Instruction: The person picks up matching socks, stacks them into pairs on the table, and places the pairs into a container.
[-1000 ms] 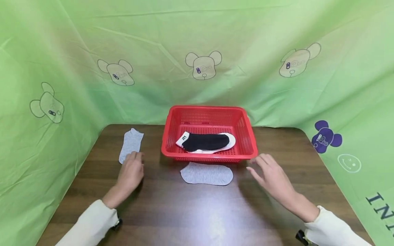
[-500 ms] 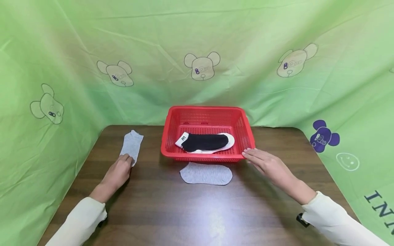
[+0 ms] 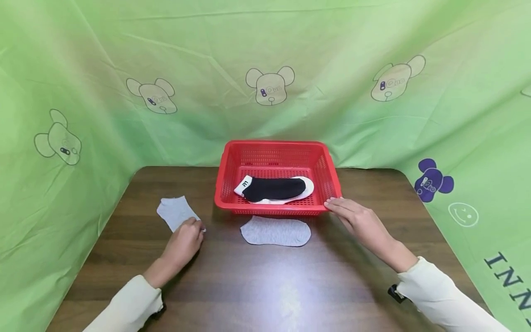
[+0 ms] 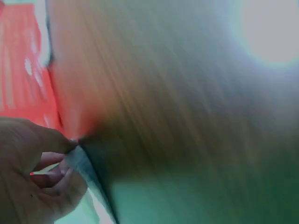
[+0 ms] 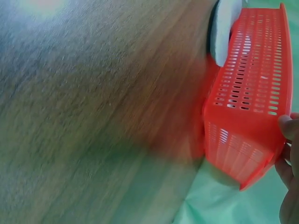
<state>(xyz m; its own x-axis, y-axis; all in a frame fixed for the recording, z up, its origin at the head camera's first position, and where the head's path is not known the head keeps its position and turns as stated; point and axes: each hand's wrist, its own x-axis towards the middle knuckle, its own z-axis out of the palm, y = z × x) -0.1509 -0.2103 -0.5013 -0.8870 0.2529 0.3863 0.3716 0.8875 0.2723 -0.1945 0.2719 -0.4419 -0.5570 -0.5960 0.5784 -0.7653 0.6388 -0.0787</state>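
Observation:
In the head view, my left hand (image 3: 185, 242) pinches the toe end of a light grey ankle sock (image 3: 174, 211) at the left of the table. The left wrist view shows the thumb and fingers of that hand closed on the sock's edge (image 4: 83, 163). A second grey ankle sock (image 3: 275, 232) lies flat just in front of a red plastic basket (image 3: 221, 184). My right hand (image 3: 365, 225) grips the basket's near right corner, fingers over the rim and thumb on the outside. Inside the basket, a black sock with a white cuff (image 3: 275, 189) lies on a white sock (image 3: 309, 185).
The dark wooden table (image 3: 265, 286) carries the basket and socks. A green cloth curtain (image 3: 199, 124) with printed bear heads surrounds its back and sides. The basket stands at the table's back edge.
My left hand has taken hold of the left grey sock and moved it right and nearer, turning it. My right hand has come onto the basket's corner and stayed there.

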